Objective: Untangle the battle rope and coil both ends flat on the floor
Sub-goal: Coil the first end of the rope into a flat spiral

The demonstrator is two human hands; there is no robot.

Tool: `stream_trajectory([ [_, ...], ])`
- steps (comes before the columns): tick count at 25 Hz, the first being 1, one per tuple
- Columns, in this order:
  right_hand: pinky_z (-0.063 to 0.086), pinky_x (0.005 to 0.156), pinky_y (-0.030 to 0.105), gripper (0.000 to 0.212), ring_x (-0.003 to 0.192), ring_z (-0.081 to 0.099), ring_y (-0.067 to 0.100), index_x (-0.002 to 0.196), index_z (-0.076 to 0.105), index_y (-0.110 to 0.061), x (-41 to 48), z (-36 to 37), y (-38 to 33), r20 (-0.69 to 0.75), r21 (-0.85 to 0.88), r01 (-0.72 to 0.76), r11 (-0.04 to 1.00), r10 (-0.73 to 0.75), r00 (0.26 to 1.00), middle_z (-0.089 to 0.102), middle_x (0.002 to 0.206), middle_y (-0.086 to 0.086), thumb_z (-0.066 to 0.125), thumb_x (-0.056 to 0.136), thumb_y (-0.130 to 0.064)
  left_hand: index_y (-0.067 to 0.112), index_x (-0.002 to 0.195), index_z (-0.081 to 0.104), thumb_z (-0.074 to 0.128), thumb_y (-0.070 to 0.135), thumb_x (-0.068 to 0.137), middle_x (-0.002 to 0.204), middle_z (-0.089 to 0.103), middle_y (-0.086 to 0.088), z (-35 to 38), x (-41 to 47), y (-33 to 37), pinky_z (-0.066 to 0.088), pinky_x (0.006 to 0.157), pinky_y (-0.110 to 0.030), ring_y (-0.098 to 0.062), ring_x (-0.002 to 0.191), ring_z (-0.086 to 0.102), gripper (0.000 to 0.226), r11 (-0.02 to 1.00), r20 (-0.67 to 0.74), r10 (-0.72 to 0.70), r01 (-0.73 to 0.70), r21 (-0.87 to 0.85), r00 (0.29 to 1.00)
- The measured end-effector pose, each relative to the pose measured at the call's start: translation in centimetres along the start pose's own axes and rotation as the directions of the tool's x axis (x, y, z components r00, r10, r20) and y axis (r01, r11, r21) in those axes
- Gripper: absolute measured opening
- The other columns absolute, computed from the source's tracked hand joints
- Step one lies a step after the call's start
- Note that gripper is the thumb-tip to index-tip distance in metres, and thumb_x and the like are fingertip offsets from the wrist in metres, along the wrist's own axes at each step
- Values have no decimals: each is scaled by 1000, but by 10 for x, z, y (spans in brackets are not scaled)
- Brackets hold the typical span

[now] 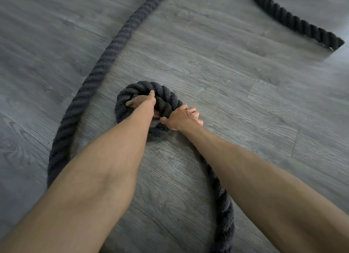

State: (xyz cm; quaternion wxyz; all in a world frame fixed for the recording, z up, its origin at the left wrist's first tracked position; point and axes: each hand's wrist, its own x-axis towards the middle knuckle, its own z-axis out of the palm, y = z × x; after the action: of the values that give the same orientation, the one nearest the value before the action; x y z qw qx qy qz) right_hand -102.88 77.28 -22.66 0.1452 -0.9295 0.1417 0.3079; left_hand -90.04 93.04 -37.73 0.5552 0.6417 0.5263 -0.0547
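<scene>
A thick dark grey battle rope (98, 67) lies on the grey wood-look floor (217, 73). One end is wound into a small tight coil (164, 99) in the middle of the view. My left hand (141, 101) grips the centre of that coil, fingers curled into it. My right hand (182, 118) grips the rope at the coil's right edge. From there the rope runs down under my right forearm, loops off the bottom edge and comes back up the left side towards the top. The other end (294, 20) lies at the top right.
The loose rope forms a wide loop around my forearms. Bare floor planks lie between the coil and the rope end at the top right.
</scene>
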Motion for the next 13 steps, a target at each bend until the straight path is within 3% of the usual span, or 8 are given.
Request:
stream_trajectory([
  [3,40,97,57,91,128,35,37,143,27,-4,9,-6,-2,47,7,20,1000,-20,999,34,136,19,67,85,-60,10,142,26,72,58,76,101,65,-32,-52,-107,24,57,50,-52,-43,63,71,94,982,190,-35,-2,191,981],
  [5,39,100,57,95,132,33,40,148,26,-3,17,-10,0,77,-57,52,997,-47,996,32,142,19,70,84,-57,3,141,33,58,68,85,88,65,-29,-80,-140,39,56,50,-42,-36,60,70,89,814,280,-78,-101,572,957],
  [6,38,101,57,96,135,31,41,151,25,-4,20,-14,3,90,-102,79,992,-70,993,30,146,19,71,84,-55,-2,137,38,53,72,84,86,66,-25,-94,-154,47,56,58,-40,-33,64,69,92,597,269,9,-221,771,963],
  [7,38,103,56,96,138,29,42,154,23,-7,20,-21,7,109,-146,113,983,-98,989,27,151,20,72,85,-52,-2,131,45,54,75,82,92,68,-22,-102,-159,53,56,69,-39,-33,76,69,92,311,277,206,-331,891,939],
  [8,38,104,56,96,141,27,42,155,20,-9,20,-28,12,130,-195,159,968,-135,982,25,154,19,73,86,-49,2,128,49,59,75,78,105,67,-22,-104,-162,56,53,82,-41,-35,93,67,90,57,366,423,-427,902,829],
  [9,38,104,57,96,142,26,41,156,19,-12,18,-35,17,147,-261,211,942,-177,973,23,155,19,74,86,-48,5,129,46,65,75,72,122,61,-22,-101,-165,55,49,93,-45,-37,111,60,92,-89,485,519,-520,850,704],
  [10,39,104,57,96,143,25,41,157,18,-15,17,-41,22,161,-334,263,905,-220,962,23,156,17,75,86,-47,9,137,38,70,76,65,138,49,-23,-94,-169,51,42,103,-51,-39,127,47,104,-164,606,481,-614,772,633],
  [13,39,105,57,93,147,21,37,158,20,-24,11,-45,27,181,-440,352,826,-303,936,21,159,10,76,86,-43,25,156,-5,76,79,52,164,1,-15,-65,-175,20,18,116,-62,-37,150,1,142,-201,768,74,-745,636,636],
])
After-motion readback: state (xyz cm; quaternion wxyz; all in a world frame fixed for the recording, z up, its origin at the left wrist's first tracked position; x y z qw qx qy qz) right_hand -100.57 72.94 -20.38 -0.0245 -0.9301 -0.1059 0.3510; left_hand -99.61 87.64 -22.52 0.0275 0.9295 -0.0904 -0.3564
